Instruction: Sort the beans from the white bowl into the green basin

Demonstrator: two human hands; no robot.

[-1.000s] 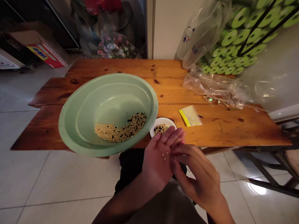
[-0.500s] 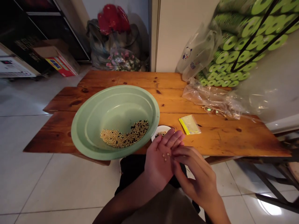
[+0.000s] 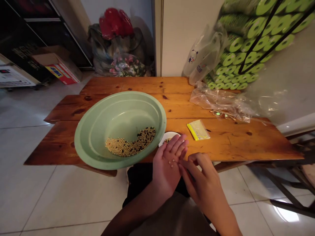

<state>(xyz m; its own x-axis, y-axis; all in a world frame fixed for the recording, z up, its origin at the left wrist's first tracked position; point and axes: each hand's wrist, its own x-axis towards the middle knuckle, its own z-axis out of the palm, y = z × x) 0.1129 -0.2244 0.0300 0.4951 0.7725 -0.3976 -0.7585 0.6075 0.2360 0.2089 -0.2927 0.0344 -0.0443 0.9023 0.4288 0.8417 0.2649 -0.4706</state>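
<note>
My left hand (image 3: 166,170) is palm up with its fingers stretched out, and a few small round cream-coloured beans (image 3: 171,163) lie on the palm. At the palm's edge, the thumb and forefinger of my right hand (image 3: 204,180) are pinched together; whatever they may hold is too small to make out. Behind my left fingertips, a white plate (image 3: 162,140) with some of the same small pieces is partly hidden. To the left stands a large green basin (image 3: 118,111), with cream and black beans (image 3: 128,148) heaped along its near side.
The wooden table (image 3: 59,144) carries a small clear packet with a yellow edge (image 3: 198,130). Crumpled clear plastic (image 3: 216,100) lies at the right rear, beside stacked green rolls (image 3: 231,68). A cardboard box (image 3: 61,67) sits on the floor at the left.
My right hand has shifted slightly down, and its thumb and forefinger have closed together at the left palm's edge. The beans on the palm remain. The view has tilted slightly.
</note>
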